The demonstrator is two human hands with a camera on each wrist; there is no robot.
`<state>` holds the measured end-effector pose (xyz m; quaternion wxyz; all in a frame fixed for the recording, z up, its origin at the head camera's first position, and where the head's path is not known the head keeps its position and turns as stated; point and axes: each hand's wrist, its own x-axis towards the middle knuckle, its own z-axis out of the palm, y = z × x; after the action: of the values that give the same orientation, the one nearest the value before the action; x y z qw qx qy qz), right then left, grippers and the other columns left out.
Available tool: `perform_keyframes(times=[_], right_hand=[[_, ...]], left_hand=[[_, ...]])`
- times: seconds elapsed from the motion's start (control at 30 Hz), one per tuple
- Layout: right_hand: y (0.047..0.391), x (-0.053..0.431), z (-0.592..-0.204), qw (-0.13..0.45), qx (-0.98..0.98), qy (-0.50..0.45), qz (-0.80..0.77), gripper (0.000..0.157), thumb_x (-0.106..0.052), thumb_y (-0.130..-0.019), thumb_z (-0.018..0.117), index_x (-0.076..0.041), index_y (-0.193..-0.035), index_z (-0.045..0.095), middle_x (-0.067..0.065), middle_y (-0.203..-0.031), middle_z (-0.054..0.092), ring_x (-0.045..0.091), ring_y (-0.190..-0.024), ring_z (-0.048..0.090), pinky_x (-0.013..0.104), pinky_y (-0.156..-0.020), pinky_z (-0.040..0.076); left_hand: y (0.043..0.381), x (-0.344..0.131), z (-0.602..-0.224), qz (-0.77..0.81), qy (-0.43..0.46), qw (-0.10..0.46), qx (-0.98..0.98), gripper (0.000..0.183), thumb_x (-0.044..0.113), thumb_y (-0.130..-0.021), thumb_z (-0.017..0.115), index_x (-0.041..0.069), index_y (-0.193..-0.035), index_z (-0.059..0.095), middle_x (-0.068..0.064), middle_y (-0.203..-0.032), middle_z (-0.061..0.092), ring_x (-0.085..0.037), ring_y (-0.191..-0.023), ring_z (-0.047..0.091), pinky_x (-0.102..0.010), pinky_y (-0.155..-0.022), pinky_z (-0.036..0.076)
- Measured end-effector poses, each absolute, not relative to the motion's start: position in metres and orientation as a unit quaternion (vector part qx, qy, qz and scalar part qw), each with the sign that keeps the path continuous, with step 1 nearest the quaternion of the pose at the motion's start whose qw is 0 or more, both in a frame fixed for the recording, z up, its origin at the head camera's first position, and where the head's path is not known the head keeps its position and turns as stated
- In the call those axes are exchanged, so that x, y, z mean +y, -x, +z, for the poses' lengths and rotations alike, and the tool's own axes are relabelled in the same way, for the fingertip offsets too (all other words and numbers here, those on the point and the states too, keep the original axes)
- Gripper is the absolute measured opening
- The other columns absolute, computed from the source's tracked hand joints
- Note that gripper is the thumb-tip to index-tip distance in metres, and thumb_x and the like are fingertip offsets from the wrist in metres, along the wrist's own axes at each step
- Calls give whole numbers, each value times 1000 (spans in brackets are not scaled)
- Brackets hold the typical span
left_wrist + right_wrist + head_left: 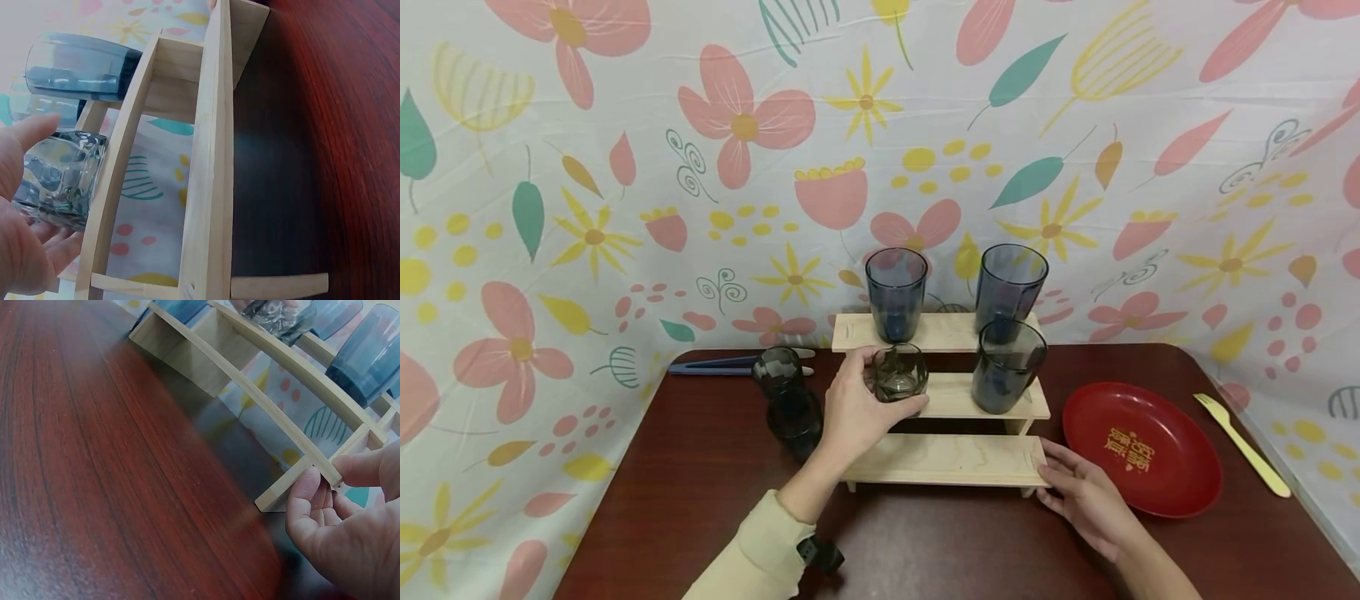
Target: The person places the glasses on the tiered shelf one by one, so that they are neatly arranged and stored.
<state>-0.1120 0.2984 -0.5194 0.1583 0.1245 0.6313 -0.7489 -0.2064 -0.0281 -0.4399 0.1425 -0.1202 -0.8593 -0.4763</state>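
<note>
My left hand point(850, 417) holds a short smoky glass point(901, 382) at the left of the middle step of a three-step wooden rack point(955, 460). In the left wrist view the glass point(62, 181) sits between thumb and fingers, its base at the step; whether it bears weight there I cannot tell. The thumb and fingers of my right hand point(1093, 504) pinch the right end of the lowest step, seen closely in the right wrist view. A tall blue-grey glass point(1006, 371) stands at the middle step's right. Two more, a left one point(897, 292) and a right one point(1009, 283), stand on the top step.
Left of the rack are dark glasses point(795, 421), partly behind my left arm. Behind them lie blue-handled tongs point(711, 367). To the right are a red oval plate point(1180, 458) and a pale yellow fork point(1247, 450). A floral cloth hangs behind the brown table.
</note>
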Motion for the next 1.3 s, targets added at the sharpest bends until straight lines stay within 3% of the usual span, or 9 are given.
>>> perform_keyframes(times=[0.13,0.37,0.63,0.87,1.1,1.3], right_hand=[[112,299,-520,157,631,-128,-749,68,-14,-110,52,-1,-164,12,3,-132,55,14,-108,60,32,-89,54],[111,299,-519,162,629,-131,-749,69,-14,-110,52,-2,-164,12,4,-132,55,14,-109,60,33,-89,54],[111,300,-518,158,629,-128,-751,69,-13,-110,52,-1,-164,11,2,-130,56,14,-107,60,32,-89,54],[112,300,-519,155,629,-124,-752,69,-13,-110,52,-1,-164,12,2,-129,57,14,-107,61,32,-88,54],[112,300,-519,157,631,-126,-749,69,-13,-110,52,-1,-164,11,2,-130,56,15,-107,61,33,-88,54],[112,298,-518,162,627,-130,-751,69,-13,-110,52,-2,-164,11,3,-130,55,15,-107,61,33,-89,54]], left_hand=[[203,-31,-439,-469,129,129,-864,86,55,-68,95,22,-137,57,2,-117,63,-12,-101,62,-41,-89,52],[192,-47,-437,-497,151,143,-842,94,55,-69,95,21,-146,52,3,-132,59,-15,-117,62,-37,-97,54],[179,-76,-431,-501,199,258,-802,85,36,-71,99,11,-141,57,-3,-138,56,-22,-126,56,-35,-104,50],[172,-104,-441,-477,187,356,-781,84,28,-67,100,15,-140,61,-8,-151,47,-29,-141,43,-38,-112,36],[168,-131,-464,-491,107,329,-800,99,26,-70,100,13,-152,46,-10,-157,36,-25,-144,32,-55,-109,32],[165,-142,-489,-513,65,283,-808,107,25,-69,100,10,-156,38,-9,-153,37,-29,-140,38,-56,-105,36]])
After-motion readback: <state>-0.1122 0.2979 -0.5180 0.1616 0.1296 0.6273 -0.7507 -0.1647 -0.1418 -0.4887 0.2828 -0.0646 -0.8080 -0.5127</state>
